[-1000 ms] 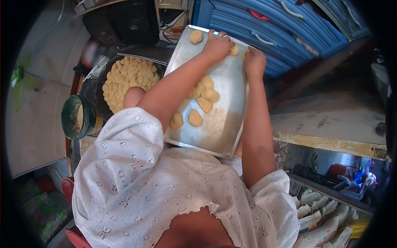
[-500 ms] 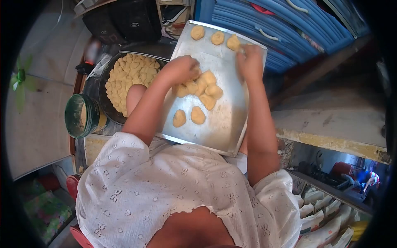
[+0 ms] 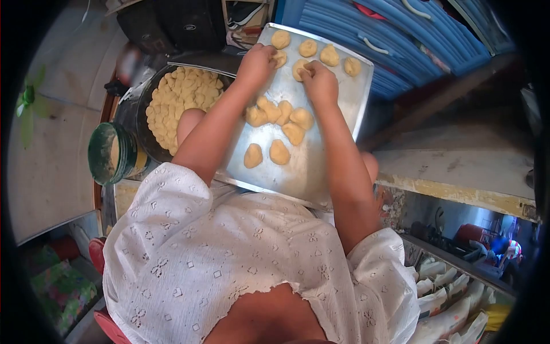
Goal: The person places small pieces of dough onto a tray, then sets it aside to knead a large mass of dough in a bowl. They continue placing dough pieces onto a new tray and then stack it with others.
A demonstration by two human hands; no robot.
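Note:
A metal baking tray rests across the lap, tilted in view. Along its far edge sits a row of several round dough balls. My left hand pinches a dough ball near the tray's far left corner. Just below the row, the fingers of my right hand close on another dough ball. Mid-tray lies a cluster of dough pieces, some touching. Two separate lumps, including a dough lump, lie nearer the body.
Left of the tray stands a large dark basin heaped with dough pieces. Beside it is a green bucket. Blue drawers rise behind the tray, and a worn wooden ledge runs along the right.
One more dough ball now sits at the right end of the far row. My left hand has moved up the tray; my right hand has moved left and down, onto a dough ball.

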